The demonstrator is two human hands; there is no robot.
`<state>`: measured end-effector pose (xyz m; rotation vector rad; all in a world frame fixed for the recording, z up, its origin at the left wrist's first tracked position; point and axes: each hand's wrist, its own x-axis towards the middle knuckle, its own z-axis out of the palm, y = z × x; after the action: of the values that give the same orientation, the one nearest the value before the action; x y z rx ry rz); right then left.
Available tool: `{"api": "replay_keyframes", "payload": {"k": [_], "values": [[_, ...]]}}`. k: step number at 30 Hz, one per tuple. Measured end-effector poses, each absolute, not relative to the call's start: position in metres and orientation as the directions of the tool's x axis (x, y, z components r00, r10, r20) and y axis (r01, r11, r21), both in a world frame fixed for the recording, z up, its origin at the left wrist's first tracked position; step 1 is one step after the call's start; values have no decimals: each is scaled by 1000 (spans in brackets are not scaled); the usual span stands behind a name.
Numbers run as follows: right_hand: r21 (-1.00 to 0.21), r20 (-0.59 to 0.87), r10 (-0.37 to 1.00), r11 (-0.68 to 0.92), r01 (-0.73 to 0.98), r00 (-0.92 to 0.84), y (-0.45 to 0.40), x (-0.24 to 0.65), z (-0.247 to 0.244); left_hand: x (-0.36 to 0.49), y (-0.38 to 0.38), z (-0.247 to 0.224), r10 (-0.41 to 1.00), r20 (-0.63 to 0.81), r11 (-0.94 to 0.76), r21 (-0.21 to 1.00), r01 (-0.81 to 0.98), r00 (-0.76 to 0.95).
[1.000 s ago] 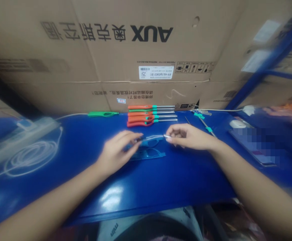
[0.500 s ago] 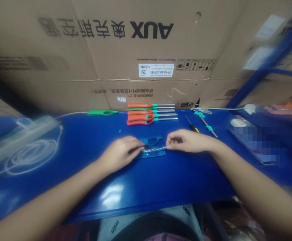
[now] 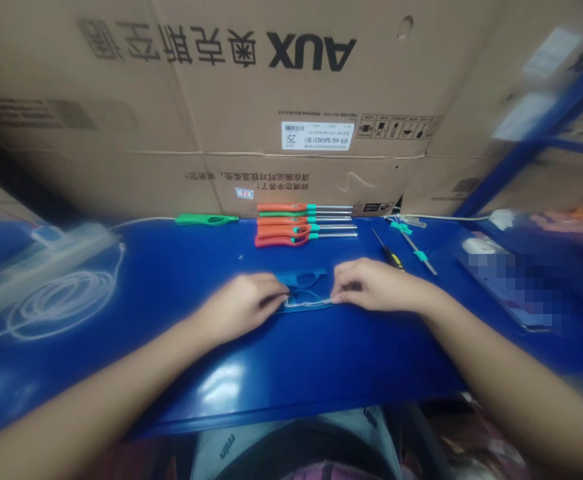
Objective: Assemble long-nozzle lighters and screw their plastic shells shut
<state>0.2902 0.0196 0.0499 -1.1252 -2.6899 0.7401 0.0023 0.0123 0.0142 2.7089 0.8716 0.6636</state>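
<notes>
Two blue lighter handle halves lie on the blue table, the far half [image 3: 301,277] with its trigger-guard opening showing and the near half [image 3: 305,308] in front of it. A thin white wire [image 3: 309,304] runs along the near half, between my two hands. My left hand [image 3: 244,303] is closed, thumb and fingertips pinching at the wire's left end and covering the left ends of the handle halves. At the wire's right end, my right hand [image 3: 371,285] pinches it with thumb and forefinger. Whatever sits inside the left fingertips is too small to make out fully.
Behind the hands lie several orange and green stick lighters [image 3: 284,230], with a green handle [image 3: 206,219] to their left. A screwdriver [image 3: 390,255], a metal tube [image 3: 416,250] and a phone [image 3: 506,293] are on the right. Coiled white cable [image 3: 64,303] lies left; a cardboard wall [image 3: 211,120] stands behind.
The right hand has moved slightly down with its end of the white wire, which now lies lower, along the near handle half. The left hand stays nearly in place.
</notes>
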Motion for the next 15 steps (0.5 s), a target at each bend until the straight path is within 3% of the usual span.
{"api": "replay_keyframes", "payload": {"k": [6, 15], "values": [[-344, -48, 694, 664, 664, -718, 11, 285, 54, 3, 12, 14, 614, 345, -784, 367, 500, 710], [-16, -36, 675, 737, 675, -737, 2, 275, 55, 4, 11, 18, 632, 355, -768, 407, 494, 689]]}}
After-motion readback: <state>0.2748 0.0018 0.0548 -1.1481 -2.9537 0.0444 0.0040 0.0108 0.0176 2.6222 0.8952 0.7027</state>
